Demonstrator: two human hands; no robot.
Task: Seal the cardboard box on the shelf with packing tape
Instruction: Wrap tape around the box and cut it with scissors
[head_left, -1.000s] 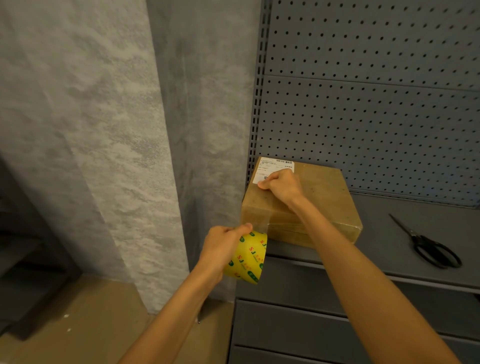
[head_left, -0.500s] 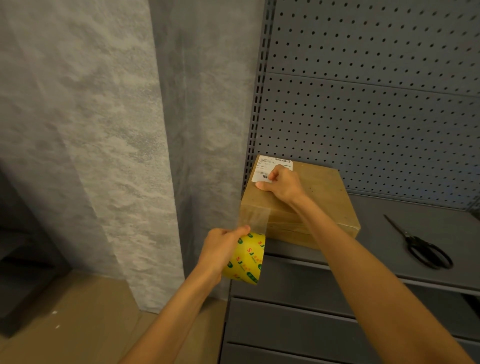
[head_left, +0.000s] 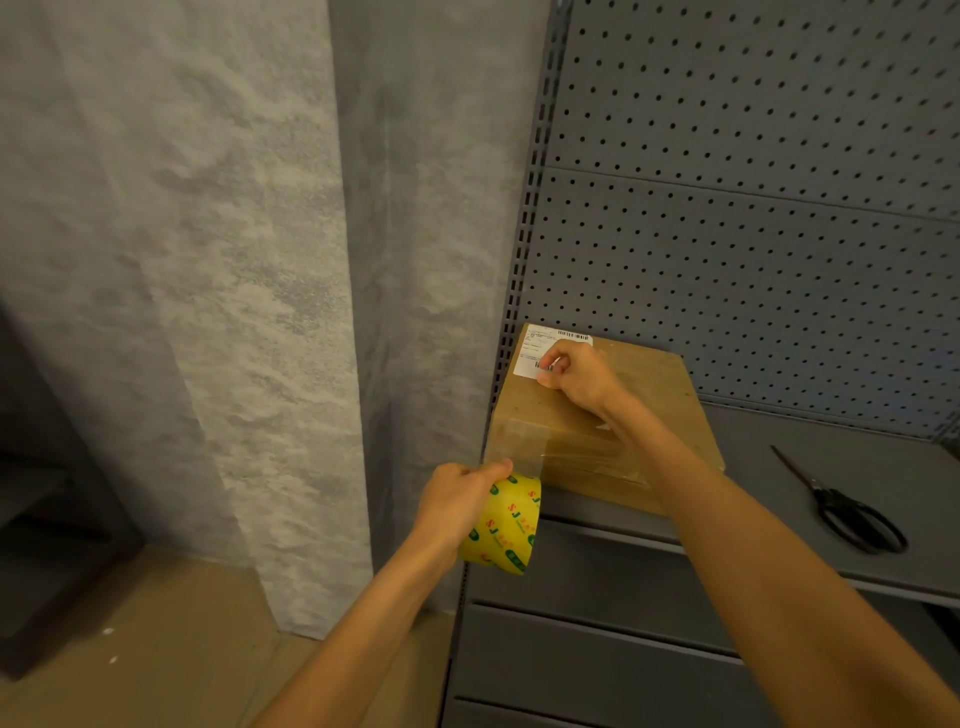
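A brown cardboard box (head_left: 654, 395) with a white label (head_left: 535, 345) at its far left corner sits at the left end of a grey metal shelf (head_left: 810, 488). My right hand (head_left: 576, 374) rests on the box top beside the label, fingers curled and pressing down. My left hand (head_left: 457, 499) grips a yellow printed roll of packing tape (head_left: 506, 525) just below the box's near left corner. A clear strip of tape (head_left: 519, 447) runs from the roll up over the box's front edge.
Black scissors (head_left: 852, 512) lie on the shelf to the right of the box. A grey pegboard panel (head_left: 753, 208) backs the shelf. A grey textured wall (head_left: 208, 260) stands to the left, with brown floor (head_left: 156, 649) below and grey drawer fronts (head_left: 597, 649) under the shelf.
My left hand has held the roll below the box corner while the clear strip shows longer. My right hand has shifted slightly toward the label.
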